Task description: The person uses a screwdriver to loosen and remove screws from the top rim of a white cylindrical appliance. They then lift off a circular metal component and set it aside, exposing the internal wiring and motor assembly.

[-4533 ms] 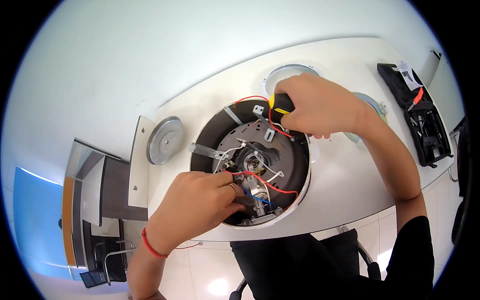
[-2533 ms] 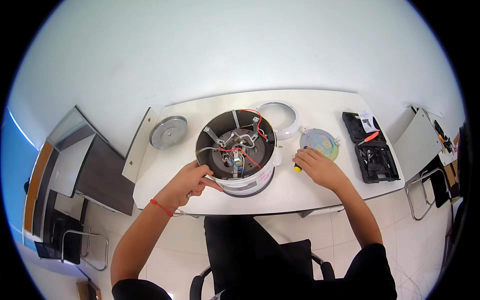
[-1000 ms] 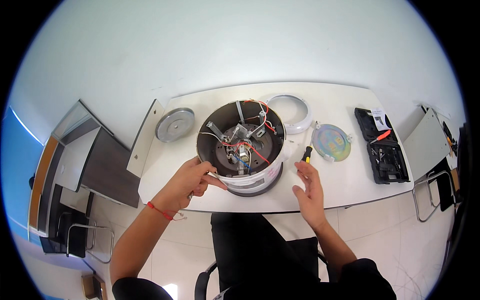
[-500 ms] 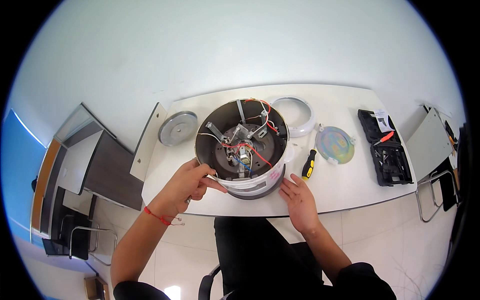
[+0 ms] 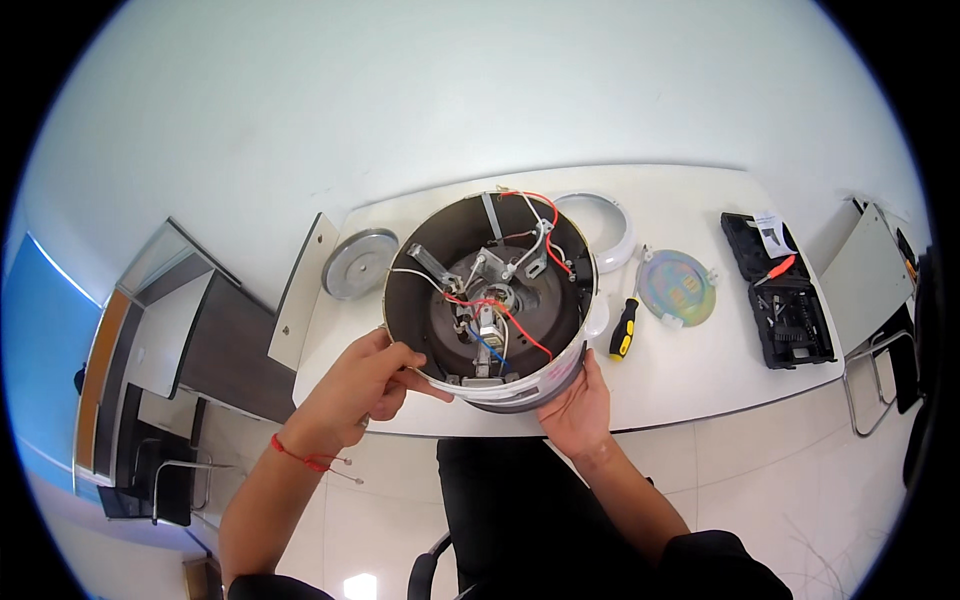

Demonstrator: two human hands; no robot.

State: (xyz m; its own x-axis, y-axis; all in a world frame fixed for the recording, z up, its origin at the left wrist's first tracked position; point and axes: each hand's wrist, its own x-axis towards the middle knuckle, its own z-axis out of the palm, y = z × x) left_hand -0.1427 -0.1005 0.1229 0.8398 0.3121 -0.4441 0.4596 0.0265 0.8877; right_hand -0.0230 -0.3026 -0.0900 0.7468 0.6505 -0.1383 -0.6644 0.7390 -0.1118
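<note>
Head view shows me both hands on the round appliance housing (image 5: pixel 490 300), which sits upside down at the near edge of the white table (image 5: pixel 700 360), about midway along it. I see my left hand (image 5: pixel 365 385) at the housing's near-left rim, fingers curled in, with the thumb and forefinger tips pinched right at the pale rim; whether they clamp the rim itself or something small there, I cannot tell. A red string bracelet (image 5: pixel 300 458) circles that wrist. My right hand (image 5: pixel 578 405) cups the housing's near-right side from below, fingers spread and pressed against the wall, thumb up along the rim.

Inside the open housing I see a dark base, a metal bracket and loose red, white and blue wires (image 5: pixel 500 300) running to the centre.

Just right of the housing lies a screwdriver with a black and yellow handle (image 5: pixel 623 328), free of either hand. Beyond it rests a round iridescent disc (image 5: pixel 677 288), and toward the far edge a white ring (image 5: pixel 600 225) lies partly behind the housing. A silver round plate (image 5: pixel 358 264) sits near the left end. An open black tool case (image 5: pixel 780 290) lies at the right end.
</note>
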